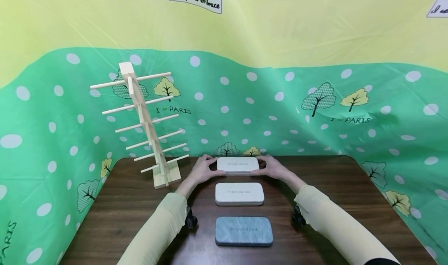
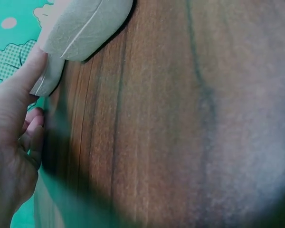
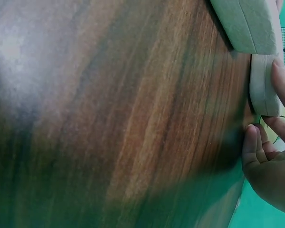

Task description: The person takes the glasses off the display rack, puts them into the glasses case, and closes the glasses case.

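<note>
Three glasses cases lie in a column on the table, each with small lettering on its lid. At the back is a white glasses case (image 1: 238, 165), which my left hand (image 1: 204, 169) grips by its left end and my right hand (image 1: 273, 168) by its right end. Both thumbs are at its front edge, and the other fingers go round its ends toward the back. In front of it lies a second white glasses case (image 1: 239, 194). Nearest me is a blue-grey marbled glasses case (image 1: 243, 231). In the right wrist view the thumb touches the far case (image 3: 263, 88).
A wooden rack (image 1: 148, 127) with several pairs of pegs stands on a square base at the back left, close to my left hand. A green and yellow printed cloth (image 1: 266, 101) hangs behind the dark wooden table (image 1: 115, 218).
</note>
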A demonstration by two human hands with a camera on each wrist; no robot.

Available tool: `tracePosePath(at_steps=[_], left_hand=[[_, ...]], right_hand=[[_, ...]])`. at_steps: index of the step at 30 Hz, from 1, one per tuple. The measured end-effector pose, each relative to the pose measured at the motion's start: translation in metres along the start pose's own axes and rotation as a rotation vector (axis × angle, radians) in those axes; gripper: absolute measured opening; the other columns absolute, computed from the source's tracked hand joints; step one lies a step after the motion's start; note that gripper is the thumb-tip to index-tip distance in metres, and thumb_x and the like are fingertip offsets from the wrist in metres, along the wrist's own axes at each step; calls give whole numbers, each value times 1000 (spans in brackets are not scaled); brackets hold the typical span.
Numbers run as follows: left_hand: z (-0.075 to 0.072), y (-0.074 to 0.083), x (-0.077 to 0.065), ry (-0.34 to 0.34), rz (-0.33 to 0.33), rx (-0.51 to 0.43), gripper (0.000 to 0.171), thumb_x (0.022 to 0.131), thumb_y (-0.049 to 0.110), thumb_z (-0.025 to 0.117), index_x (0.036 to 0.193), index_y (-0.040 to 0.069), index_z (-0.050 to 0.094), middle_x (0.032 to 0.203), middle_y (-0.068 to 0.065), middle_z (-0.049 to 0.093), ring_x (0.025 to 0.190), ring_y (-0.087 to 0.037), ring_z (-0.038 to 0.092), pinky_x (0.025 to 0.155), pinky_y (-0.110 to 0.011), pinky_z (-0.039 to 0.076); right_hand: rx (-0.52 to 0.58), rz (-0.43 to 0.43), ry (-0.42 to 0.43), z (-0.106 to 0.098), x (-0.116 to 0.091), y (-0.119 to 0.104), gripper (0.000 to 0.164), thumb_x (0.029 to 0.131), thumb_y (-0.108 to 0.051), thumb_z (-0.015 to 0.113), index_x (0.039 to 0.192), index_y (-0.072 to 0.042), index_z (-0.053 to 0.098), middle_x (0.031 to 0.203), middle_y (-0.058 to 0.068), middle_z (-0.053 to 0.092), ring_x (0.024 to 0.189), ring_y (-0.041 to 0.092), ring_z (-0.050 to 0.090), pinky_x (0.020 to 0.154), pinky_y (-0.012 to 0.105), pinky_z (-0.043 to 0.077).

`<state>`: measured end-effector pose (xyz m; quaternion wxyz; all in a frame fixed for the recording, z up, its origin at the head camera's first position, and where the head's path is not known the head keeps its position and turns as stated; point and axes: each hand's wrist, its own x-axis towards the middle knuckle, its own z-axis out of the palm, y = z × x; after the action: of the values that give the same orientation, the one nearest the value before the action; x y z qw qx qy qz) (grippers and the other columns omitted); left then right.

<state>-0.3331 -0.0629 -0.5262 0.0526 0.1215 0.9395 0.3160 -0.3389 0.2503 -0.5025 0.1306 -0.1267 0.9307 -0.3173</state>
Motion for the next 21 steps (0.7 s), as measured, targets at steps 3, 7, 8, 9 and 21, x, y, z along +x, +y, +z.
tracePosePath(at_steps=[3,7,8,9,21], left_hand=[[0,2,-3,-3,0,-4,86,83,61,78,151,14,52,147,-14,50,138,-35,45,115,-48,41],[0,2,-5,-6,18,-11,83,87,57,76,152,12,51,148,-15,50,139,-36,45,115,-49,41],[0,1,-6,-8,24,-15,81,88,56,75,152,11,51,149,-15,49,139,-36,45,115,-49,41],[-1,1,-7,-7,35,-22,79,90,53,75,152,10,51,149,-16,50,139,-37,45,114,-51,41],[-15,2,-21,-68,85,-101,71,101,47,63,158,10,41,159,-20,43,148,-38,42,119,-54,38]], right_hand=[[2,-6,6,0,-2,-1,77,87,-45,82,146,-4,55,136,25,53,118,36,59,97,51,52],[8,2,12,1,-5,-1,78,88,-43,81,148,-3,52,136,25,52,119,36,58,100,51,51],[10,0,11,2,-6,-1,78,88,-42,81,149,-3,51,137,26,52,120,37,58,100,51,51],[14,-1,10,3,-7,-1,79,88,-41,81,150,-2,50,138,27,51,120,38,58,101,52,51],[87,-14,33,-1,-15,2,79,92,-33,79,153,1,43,140,25,57,125,40,59,105,54,49]])
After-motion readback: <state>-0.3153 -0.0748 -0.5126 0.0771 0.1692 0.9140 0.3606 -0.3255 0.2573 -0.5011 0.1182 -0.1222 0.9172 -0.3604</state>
